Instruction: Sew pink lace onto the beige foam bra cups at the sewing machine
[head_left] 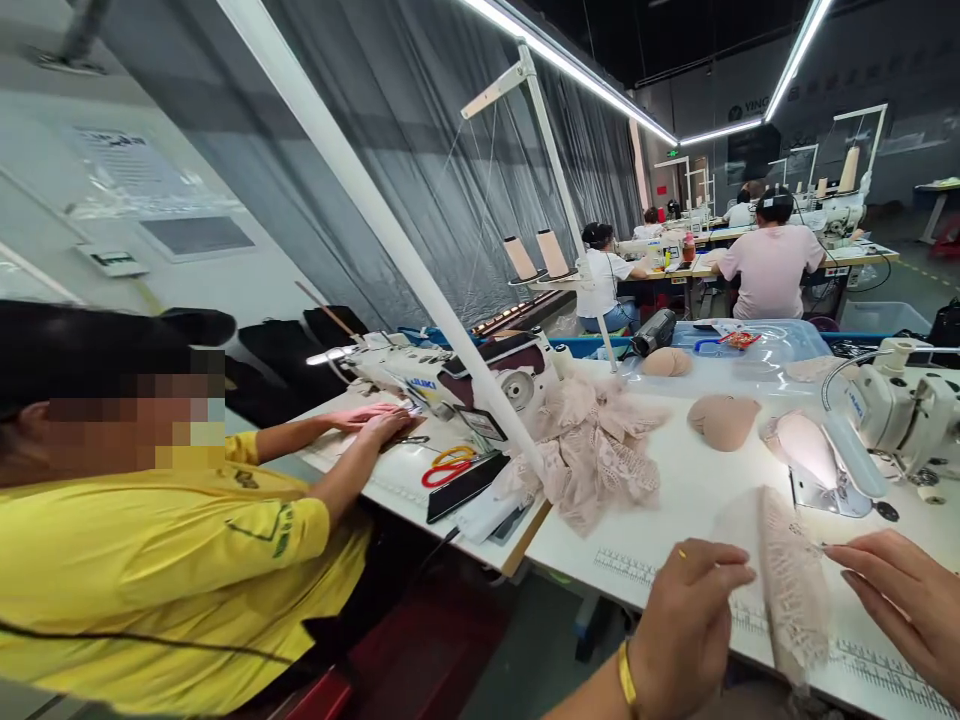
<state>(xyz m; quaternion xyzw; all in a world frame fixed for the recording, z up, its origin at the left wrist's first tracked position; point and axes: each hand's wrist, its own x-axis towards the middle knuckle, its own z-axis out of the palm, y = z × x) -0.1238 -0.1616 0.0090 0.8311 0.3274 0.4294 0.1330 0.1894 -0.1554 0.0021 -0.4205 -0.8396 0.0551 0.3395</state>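
A strip of pale pink lace (796,590) stands between my hands at the table's front edge. My left hand (694,610), with a yellow bangle and a ring, is to its left. Its thumb and fingers are pinched together close to the lace; whatever they pinch is too small to make out. On the other side, my right hand (904,590) has its fingers stretched out and apart, with the fingertips at the lace's right edge. Beyond the lace, a beige moulded cup (801,445) lies by the lit sewing machine (896,410). Another beige cup (724,421) rests farther left.
A heap of lace pieces (600,450) lies on the table's left. A clear plastic bin (750,345) and a small camera (654,332) are behind. At left, a co-worker in yellow (172,560) works at another machine (495,380), near red-handled scissors (448,467).
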